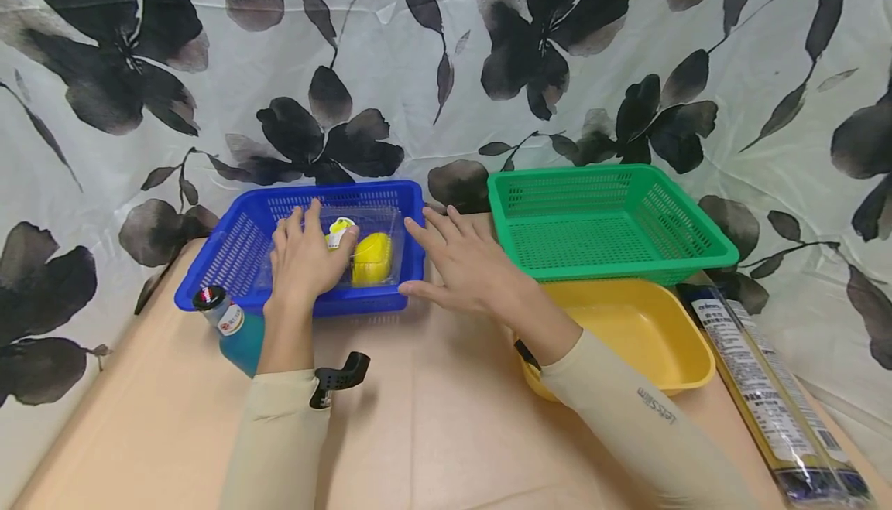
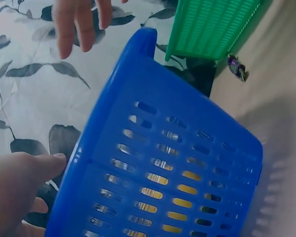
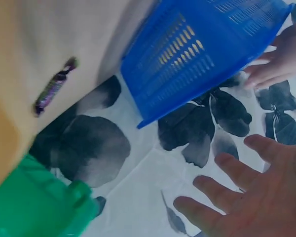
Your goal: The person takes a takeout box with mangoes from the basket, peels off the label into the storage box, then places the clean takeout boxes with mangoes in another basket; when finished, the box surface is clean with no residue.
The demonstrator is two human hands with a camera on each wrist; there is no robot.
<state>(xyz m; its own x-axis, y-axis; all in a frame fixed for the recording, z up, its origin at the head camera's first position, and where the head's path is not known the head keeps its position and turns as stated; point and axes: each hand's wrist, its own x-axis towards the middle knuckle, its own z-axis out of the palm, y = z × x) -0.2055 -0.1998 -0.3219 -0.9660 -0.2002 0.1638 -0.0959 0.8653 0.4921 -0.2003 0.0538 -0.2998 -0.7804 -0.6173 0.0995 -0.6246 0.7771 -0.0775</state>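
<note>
A blue basket (image 1: 334, 305) stands on the table's far left, with a clear plastic box (image 1: 392, 224) inside. In or by that box lie a bright yellow item (image 1: 372, 261) and a smaller yellow-and-white one (image 1: 340, 228), partly hidden by my left hand (image 1: 307, 258). This hand is over the basket with its fingers extended; the left wrist view shows its thumb (image 2: 53, 164) right at the rim. Beside the basket's right end is my right hand (image 1: 467, 262), palm down, fingers spread and nothing held. The right wrist view shows these fingers (image 3: 227, 173) apart from the basket.
A teal bottle (image 1: 241, 340) with a black cap leans by my left forearm. Right of my hands are a green basket (image 1: 669, 270), a yellow tub (image 1: 627, 324) and long plastic-wrapped packs (image 1: 759, 386). A small purple-wrapped piece (image 3: 53, 88) lies between the baskets. Floral cloth hangs behind.
</note>
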